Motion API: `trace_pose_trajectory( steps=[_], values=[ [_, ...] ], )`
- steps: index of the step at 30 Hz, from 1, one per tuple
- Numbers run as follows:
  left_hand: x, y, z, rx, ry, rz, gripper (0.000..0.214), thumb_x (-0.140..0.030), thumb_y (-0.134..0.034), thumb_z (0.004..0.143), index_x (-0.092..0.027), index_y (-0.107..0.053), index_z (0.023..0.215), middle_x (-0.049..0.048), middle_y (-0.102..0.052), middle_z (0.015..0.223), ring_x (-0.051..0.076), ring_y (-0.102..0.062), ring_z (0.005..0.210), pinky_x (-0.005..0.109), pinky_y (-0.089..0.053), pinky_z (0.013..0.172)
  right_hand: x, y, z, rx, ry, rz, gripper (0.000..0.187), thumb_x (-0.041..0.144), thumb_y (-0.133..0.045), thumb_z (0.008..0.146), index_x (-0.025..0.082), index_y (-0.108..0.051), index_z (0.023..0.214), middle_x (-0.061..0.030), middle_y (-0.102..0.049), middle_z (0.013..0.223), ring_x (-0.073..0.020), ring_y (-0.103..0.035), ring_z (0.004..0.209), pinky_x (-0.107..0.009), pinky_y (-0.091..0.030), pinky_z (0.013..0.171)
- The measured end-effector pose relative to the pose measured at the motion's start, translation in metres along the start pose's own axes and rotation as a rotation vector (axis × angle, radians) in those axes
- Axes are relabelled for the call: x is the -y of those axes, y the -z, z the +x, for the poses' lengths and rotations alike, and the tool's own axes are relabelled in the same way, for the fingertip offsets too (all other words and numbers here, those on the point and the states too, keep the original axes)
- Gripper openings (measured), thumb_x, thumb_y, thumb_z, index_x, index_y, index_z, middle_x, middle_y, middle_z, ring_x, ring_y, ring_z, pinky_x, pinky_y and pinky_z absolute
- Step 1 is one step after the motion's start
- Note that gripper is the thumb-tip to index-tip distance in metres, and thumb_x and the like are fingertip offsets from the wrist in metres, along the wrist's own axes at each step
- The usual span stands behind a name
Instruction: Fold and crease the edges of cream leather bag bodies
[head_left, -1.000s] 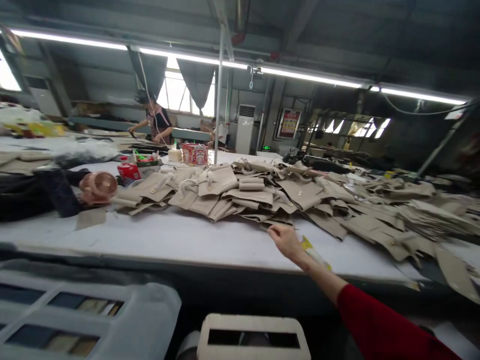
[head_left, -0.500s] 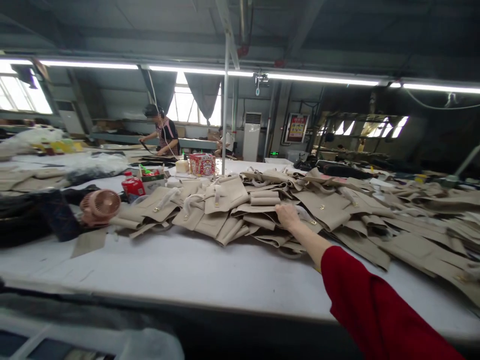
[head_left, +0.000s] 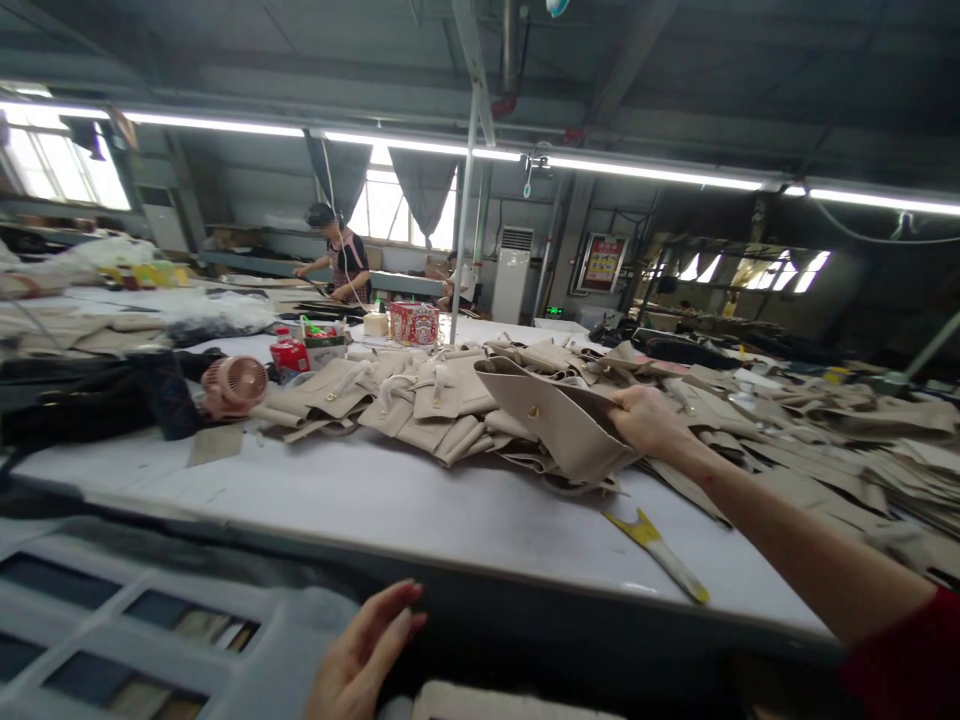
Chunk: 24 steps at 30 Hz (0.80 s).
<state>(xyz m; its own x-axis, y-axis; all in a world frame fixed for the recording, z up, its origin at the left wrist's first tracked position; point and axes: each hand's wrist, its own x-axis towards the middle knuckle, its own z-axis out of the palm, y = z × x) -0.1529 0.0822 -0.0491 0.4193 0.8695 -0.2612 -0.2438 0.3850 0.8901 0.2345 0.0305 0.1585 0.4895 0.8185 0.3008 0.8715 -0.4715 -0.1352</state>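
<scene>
My right hand (head_left: 646, 420) is closed on the edge of a beige bag piece (head_left: 559, 415) with a small gold clasp, lifted and tilted over the pile. Below and behind it lies a heap of similar beige bag pieces (head_left: 409, 425), some with wrapped handles and gold fittings. In the lower middle, my left hand (head_left: 367, 650) hovers in front of the table edge, its fingers stretched out and holding nothing. Beneath that hand, the edge of a pale, light-coloured thing (head_left: 510, 702) shows at the bottom; I cannot make out what it is.
On the white table (head_left: 360, 510) lies a yellow-and-white forked tool (head_left: 660, 555). A pink fan (head_left: 234, 387), a red bottle (head_left: 289, 352) and a red patterned box (head_left: 414, 323) stand left of the heap. A grey plastic crate (head_left: 112, 620) is at lower left. A co-worker (head_left: 341, 260) stands across the table.
My right hand has pulled a beige bag piece up from the heap and towards me. My left hand has come into view at the bottom. The forked tool now shows fully.
</scene>
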Motion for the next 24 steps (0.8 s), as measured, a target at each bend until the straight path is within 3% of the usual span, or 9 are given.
trace_pose_trajectory(
  steps=[2, 6, 10, 14, 16, 21, 24],
  values=[
    [-0.007, -0.034, 0.012, 0.146, 0.034, -0.058, 0.05, -0.031, -0.086, 0.068, -0.018, -0.069, 0.113, 0.0123, -0.068, 0.123, 0.033, -0.067, 0.108, 0.039, -0.051, 0.1, -0.006, 0.006, -0.03, 0.045, 0.008, 0.087, 0.029, 0.029, -0.048, 0.084, 0.017, -0.074, 0.077, -0.0032, -0.07, 0.067, -0.0182, -0.065, 0.068, -0.024, -0.041, 0.057],
    [-0.002, -0.101, 0.035, 0.215, 0.238, -0.307, 0.037, -0.034, -0.069, 0.088, -0.015, -0.061, 0.119, 0.0168, -0.061, 0.131, 0.027, -0.067, 0.108, 0.038, -0.049, 0.1, -0.003, 0.006, -0.092, 0.103, 0.019, 0.189, 0.031, 0.029, -0.044, 0.081, 0.017, -0.07, 0.07, 0.0001, -0.063, 0.057, -0.017, -0.061, 0.058, -0.024, -0.038, 0.051],
    [0.023, -0.139, 0.047, 0.239, 0.404, -0.404, 0.045, -0.053, -0.052, 0.093, -0.013, -0.06, 0.114, 0.0165, -0.065, 0.114, 0.025, -0.069, 0.093, 0.037, -0.054, 0.085, 0.021, -0.017, -0.157, 0.109, 0.066, 0.19, 0.024, 0.021, -0.044, 0.078, 0.02, -0.065, 0.066, -0.0026, -0.063, 0.061, -0.0173, -0.057, 0.06, -0.026, -0.034, 0.055],
    [0.045, -0.14, 0.041, 0.196, 0.49, -0.465, 0.049, -0.055, -0.037, 0.098, -0.016, -0.058, 0.116, 0.0104, -0.067, 0.095, 0.024, -0.068, 0.081, 0.038, -0.054, 0.076, 0.037, -0.049, -0.206, 0.138, 0.071, 0.196, 0.025, 0.02, -0.042, 0.082, 0.02, -0.063, 0.068, -0.0068, -0.064, 0.062, -0.0196, -0.057, 0.061, -0.03, -0.03, 0.058],
    [0.05, -0.132, 0.035, 0.176, 0.506, -0.485, 0.05, -0.056, -0.038, 0.097, -0.015, -0.06, 0.114, 0.0088, -0.068, 0.086, 0.023, -0.068, 0.076, 0.036, -0.054, 0.073, 0.036, -0.061, -0.216, 0.174, 0.071, 0.257, 0.028, 0.021, -0.041, 0.085, 0.02, -0.063, 0.069, -0.0062, -0.064, 0.062, -0.0193, -0.057, 0.061, -0.029, -0.032, 0.059],
    [0.046, -0.116, 0.034, 0.168, 0.501, -0.536, 0.049, -0.053, -0.058, 0.09, -0.012, -0.064, 0.114, 0.0125, -0.073, 0.092, 0.028, -0.071, 0.085, 0.039, -0.056, 0.081, 0.015, -0.073, -0.196, 0.366, 0.125, 0.498, 0.046, 0.041, -0.038, 0.096, 0.018, -0.068, 0.07, -0.0016, -0.068, 0.064, -0.017, -0.062, 0.06, -0.024, -0.042, 0.053],
    [0.045, -0.111, 0.046, 0.103, 0.487, -0.527, 0.045, -0.049, -0.054, 0.093, -0.013, -0.063, 0.119, 0.0109, -0.075, 0.088, 0.027, -0.072, 0.08, 0.041, -0.057, 0.083, 0.003, -0.091, -0.171, 0.401, 0.15, 0.548, 0.066, 0.046, -0.016, 0.102, 0.016, -0.075, 0.099, -0.0059, -0.076, 0.088, -0.019, -0.07, 0.077, -0.026, -0.052, 0.064]
  ],
)
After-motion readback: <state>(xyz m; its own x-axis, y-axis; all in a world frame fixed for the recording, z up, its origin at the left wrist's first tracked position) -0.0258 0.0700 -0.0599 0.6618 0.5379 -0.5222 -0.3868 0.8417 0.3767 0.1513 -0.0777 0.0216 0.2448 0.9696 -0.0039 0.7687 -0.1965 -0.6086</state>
